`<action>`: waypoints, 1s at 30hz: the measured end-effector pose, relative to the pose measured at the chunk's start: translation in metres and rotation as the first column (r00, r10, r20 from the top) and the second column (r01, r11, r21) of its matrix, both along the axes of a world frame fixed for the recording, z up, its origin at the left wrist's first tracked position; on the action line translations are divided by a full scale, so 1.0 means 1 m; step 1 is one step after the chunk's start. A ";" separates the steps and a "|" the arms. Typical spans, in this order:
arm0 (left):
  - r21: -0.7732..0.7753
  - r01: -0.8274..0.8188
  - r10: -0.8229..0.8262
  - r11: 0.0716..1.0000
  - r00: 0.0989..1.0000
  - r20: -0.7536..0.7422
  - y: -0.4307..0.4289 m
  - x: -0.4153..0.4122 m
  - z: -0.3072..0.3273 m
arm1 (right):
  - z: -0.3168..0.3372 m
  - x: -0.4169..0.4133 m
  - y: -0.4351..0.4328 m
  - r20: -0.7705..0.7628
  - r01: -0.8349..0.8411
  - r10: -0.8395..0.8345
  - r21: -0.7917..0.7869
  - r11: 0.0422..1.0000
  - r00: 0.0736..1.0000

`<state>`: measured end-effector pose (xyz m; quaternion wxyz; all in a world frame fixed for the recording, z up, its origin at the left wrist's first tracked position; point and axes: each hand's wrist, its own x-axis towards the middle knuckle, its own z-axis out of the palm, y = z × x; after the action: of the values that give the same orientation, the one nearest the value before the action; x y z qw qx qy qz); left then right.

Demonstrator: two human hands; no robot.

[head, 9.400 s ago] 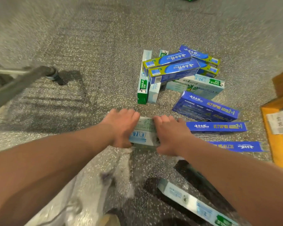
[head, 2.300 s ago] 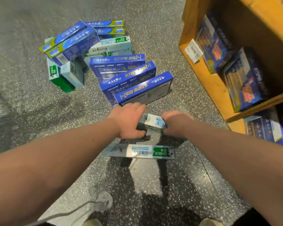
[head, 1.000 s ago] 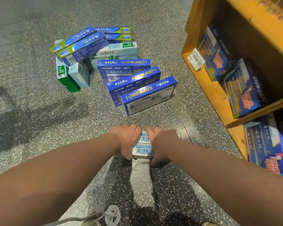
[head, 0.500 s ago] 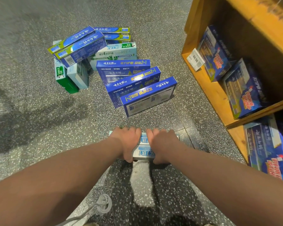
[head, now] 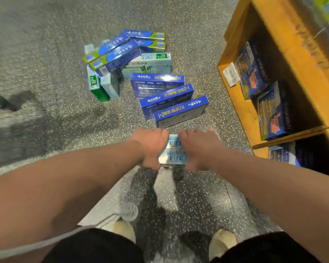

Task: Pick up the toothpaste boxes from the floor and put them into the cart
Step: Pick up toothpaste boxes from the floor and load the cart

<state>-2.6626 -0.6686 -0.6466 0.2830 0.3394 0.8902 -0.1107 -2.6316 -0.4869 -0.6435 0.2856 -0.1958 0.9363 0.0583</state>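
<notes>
Left forearm extends forward and slightly right; the left hand (head: 152, 148), knuckles up, is curled closed over the left end of the pale-blue toothpaste boxes (head: 174, 151). These boxes, apparently two stacked, sit between both hands above the speckled floor (head: 46, 63); contact with the floor cannot be determined. Right forearm converges from the right; the right hand (head: 197, 149), also knuckles up, has its grip closed on the stack's right end. Beyond the held stack, three dark-blue boxes (head: 171, 103) lean in a row, and farther beyond lies a mixed pile of boxes (head: 122, 57). Right of the stack stands a wooden shelf (head: 241, 103) holding boxed goods.
</notes>
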 end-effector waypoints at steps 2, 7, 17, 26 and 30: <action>-0.003 -0.009 0.009 1.000 1.000 -0.012 -0.009 -0.001 0.067 | 0.068 -0.003 -0.008 -0.019 -0.012 0.012 -0.002 1.000 1.000; 0.029 -0.073 0.075 0.997 0.996 -0.054 -0.037 -0.001 0.261 | 0.260 -0.010 -0.030 -0.108 -0.078 0.075 -0.032 0.996 0.991; 0.068 -0.227 0.237 0.971 0.947 -0.218 -0.093 0.011 0.636 | 0.630 -0.032 -0.078 -0.301 -0.279 0.253 -0.046 0.959 0.919; 0.129 -0.390 0.408 0.912 0.816 -0.409 -0.177 0.058 0.814 | 0.800 -0.032 -0.167 -0.476 -0.476 0.395 -0.058 0.878 0.786; 0.118 -0.445 0.447 0.888 0.773 -0.450 -0.239 0.082 0.851 | 0.837 -0.022 -0.233 -0.512 -0.549 0.455 -0.041 0.835 0.729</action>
<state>-2.5810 -0.9077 0.2040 0.0787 0.0831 0.9866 -0.1165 -2.6538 -0.7201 0.1935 -0.0031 -0.4478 0.8895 0.0913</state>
